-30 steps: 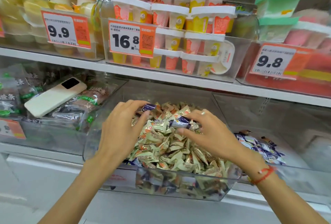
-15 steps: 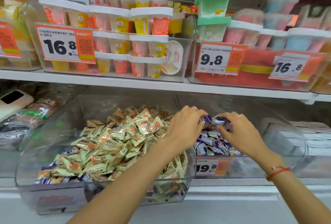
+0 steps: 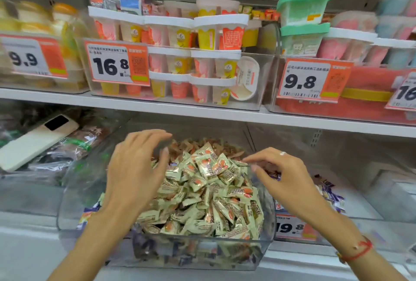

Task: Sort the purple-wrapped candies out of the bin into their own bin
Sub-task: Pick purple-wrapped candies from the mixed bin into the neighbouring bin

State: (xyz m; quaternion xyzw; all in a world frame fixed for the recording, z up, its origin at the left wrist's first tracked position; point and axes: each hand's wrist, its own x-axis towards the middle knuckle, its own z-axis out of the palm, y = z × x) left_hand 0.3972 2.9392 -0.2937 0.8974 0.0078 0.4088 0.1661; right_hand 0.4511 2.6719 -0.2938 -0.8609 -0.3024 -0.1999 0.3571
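1. Both hands have been brought back from the right-hand bin (image 3: 351,211) to above the clear bin (image 3: 157,256) of pale-wrapped candies (image 3: 202,190).
2. The left hand (image 3: 132,168) is held spread and empty.
3. The right hand (image 3: 281,175) is loosely curled, apparently empty.
4. Purple-wrapped candies (image 3: 331,195) lie right of the clear bin.

Clear glossy plastic bin (image 3: 74,190); crinkly shiny film-wrapped candies (image 3: 209,181) inside. Shelf (image 3: 202,112) smooth, white, looked painted metal. Paper price tag (image 3: 117,64), matt. Phone (image 3: 33,143) back smooth, white.

White phone (image 3: 37,140) lies on packets (image 3: 74,143); cups (image 3: 180,55) above.
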